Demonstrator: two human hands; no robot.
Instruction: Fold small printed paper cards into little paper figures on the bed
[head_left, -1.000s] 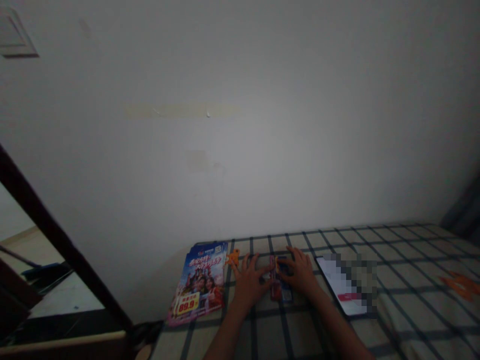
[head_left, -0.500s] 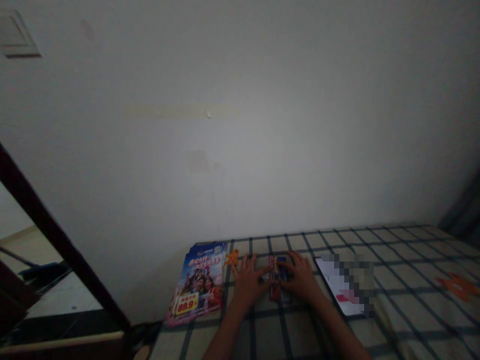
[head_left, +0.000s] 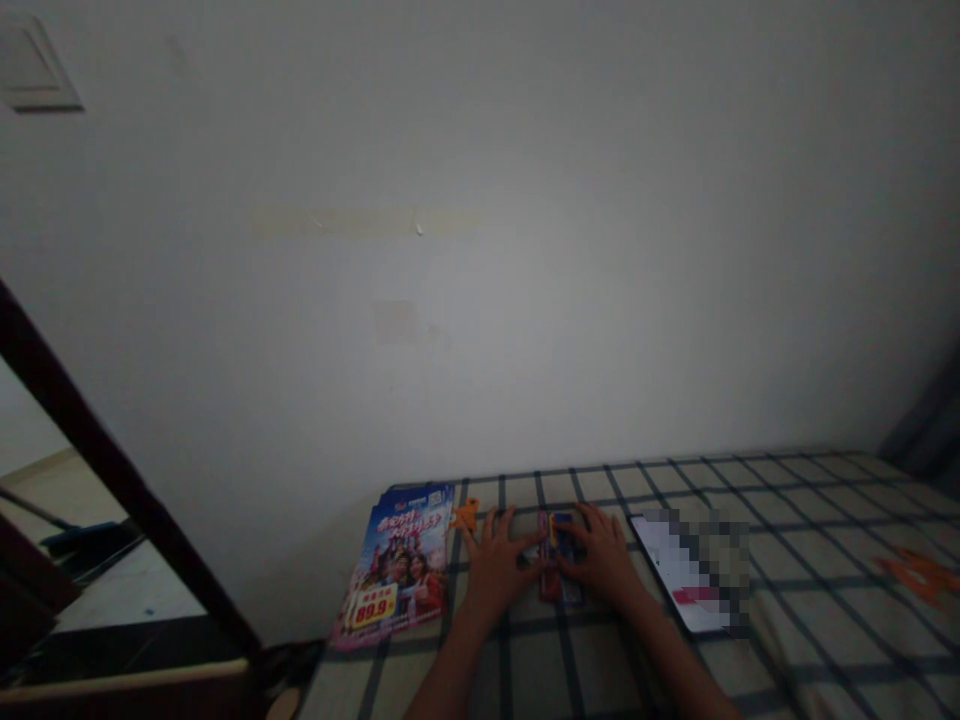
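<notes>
A small rectangular colourful printed item [head_left: 550, 585], red and blue with some yellow, lies on the checked bed cover. It looks like a folded leaflet, but my fingers hide part of it. My left hand [head_left: 499, 555] is spread, with thumb and index tips at the item's left side. From the right, my right hand [head_left: 600, 550] reaches in with its thumb and index tips on the item and the other fingers spread apart. Left of my hands is a stack of printed flyers [head_left: 397, 570] with blue and pink pictures.
A phone [head_left: 682, 575] with a lit screen, partly pixelated, lies right of my hands. The checked cover [head_left: 817, 550] has orange patterns. Behind the bed rises a white wall [head_left: 570, 250]. A dark slanted post [head_left: 112, 450] stands at the left, with a switch [head_left: 34, 65] above.
</notes>
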